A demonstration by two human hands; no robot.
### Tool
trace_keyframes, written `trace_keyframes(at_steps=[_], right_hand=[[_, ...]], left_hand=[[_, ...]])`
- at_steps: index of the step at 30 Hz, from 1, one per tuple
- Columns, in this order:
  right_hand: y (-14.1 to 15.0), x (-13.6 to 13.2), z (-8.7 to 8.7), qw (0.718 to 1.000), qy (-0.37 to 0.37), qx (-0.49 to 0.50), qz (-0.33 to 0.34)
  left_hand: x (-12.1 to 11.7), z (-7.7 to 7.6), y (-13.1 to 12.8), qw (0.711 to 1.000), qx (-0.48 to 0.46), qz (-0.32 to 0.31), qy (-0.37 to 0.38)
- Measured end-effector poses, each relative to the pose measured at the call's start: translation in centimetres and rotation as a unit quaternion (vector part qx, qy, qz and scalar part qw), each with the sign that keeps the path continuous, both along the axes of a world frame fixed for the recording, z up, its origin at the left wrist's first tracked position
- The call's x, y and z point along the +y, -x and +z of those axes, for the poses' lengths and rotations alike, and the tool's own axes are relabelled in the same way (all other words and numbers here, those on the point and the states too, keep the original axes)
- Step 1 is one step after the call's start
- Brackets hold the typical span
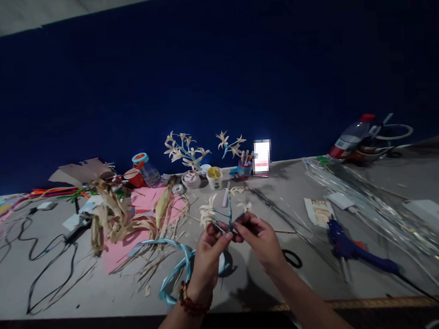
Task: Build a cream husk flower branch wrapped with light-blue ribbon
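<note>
My left hand (pixel 212 246) and my right hand (pixel 258 236) meet over the middle of the table, fingers pinched around a small artificial flower branch (pixel 230 210). Its thin stems are wrapped in light blue, and cream petals spread at their tips. The left fingers grip the lower stem; the right thumb and fingertips press at the same joint. A beaded bracelet (pixel 195 299) circles my left wrist. Loose light blue ribbon (pixel 174 280) curls on the table beside that wrist. Two finished-looking flower branches, a large one (pixel 186 151) and a smaller one (pixel 231 146), stand behind.
Dried corn husks (pixel 115 214) lie on pink paper (pixel 113 251) to the left. A blue glue gun (pixel 356 250) rests at right, near long plastic wrapping (pixel 376 210). Black tape (pixel 292 259) and thin wires (pixel 276 205) are right of my hands. A yellow-topped tub (pixel 215 179) stands behind.
</note>
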State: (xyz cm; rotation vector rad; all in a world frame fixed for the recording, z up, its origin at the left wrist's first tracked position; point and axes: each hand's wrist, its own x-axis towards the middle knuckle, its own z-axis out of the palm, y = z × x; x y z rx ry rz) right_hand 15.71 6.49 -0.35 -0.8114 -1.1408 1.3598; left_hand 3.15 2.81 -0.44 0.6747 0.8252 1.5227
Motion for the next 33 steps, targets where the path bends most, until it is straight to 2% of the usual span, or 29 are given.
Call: trace_keyframes(at_steps=[2, 3, 5, 7, 10, 13, 16, 18, 21, 25, 29, 31, 33], right_hand=[[-0.2, -0.4, -0.1, 0.99, -0.087, -0.096, -0.05], [-0.3, -0.7, 0.0, 0.975, -0.145, -0.146, -0.083], [-0.3, -1.1, 0.4, 0.929, -0.256, -0.235, -0.129], [-0.1, -1.3, 0.9, 0.885, -0.333, -0.296, -0.134], [0.6, -1.1, 1.6, 0.839, -0.386, -0.36, -0.134], [1.4, -0.8, 1.7, 0.8, -0.414, -0.394, -0.183], [2.0, -0.8, 1.5, 0.771, -0.435, -0.407, -0.225], [2.2, -0.9, 1.4, 0.764, -0.441, -0.405, -0.238], [2.2, -1.0, 1.2, 0.771, -0.446, -0.398, -0.22], [1.9, -1.1, 0.8, 0.786, -0.456, -0.372, -0.19], [1.4, -1.0, 0.3, 0.785, -0.483, -0.334, -0.195], [1.3, -1.0, 0.0, 0.802, -0.474, -0.304, -0.199], [1.2, -1.0, -0.2, 0.836, -0.438, -0.265, -0.198]], left_hand=[[0.2, -0.1, 0.0, 0.998, 0.033, 0.045, 0.009], [0.2, -0.2, 0.0, 0.996, 0.057, 0.065, 0.011], [0.4, -0.5, 0.0, 0.991, 0.099, 0.085, 0.011], [0.5, -1.0, 0.0, 0.99, 0.109, 0.094, 0.004], [0.5, -1.9, 0.1, 0.987, 0.112, 0.118, -0.006], [0.4, -2.5, 0.1, 0.983, 0.117, 0.139, -0.013], [0.2, -2.4, 0.2, 0.98, 0.121, 0.158, -0.01], [0.2, -2.1, 0.3, 0.974, 0.142, 0.176, -0.008], [0.1, -1.7, 0.4, 0.973, 0.153, 0.173, 0.0], [0.2, -1.5, 0.5, 0.987, 0.11, 0.118, -0.006], [0.3, -1.4, 0.4, 0.995, 0.033, 0.094, -0.004], [0.3, -1.1, 0.3, 0.996, 0.006, 0.093, 0.001], [0.3, -0.7, 0.1, 0.995, -0.002, 0.1, 0.015]])
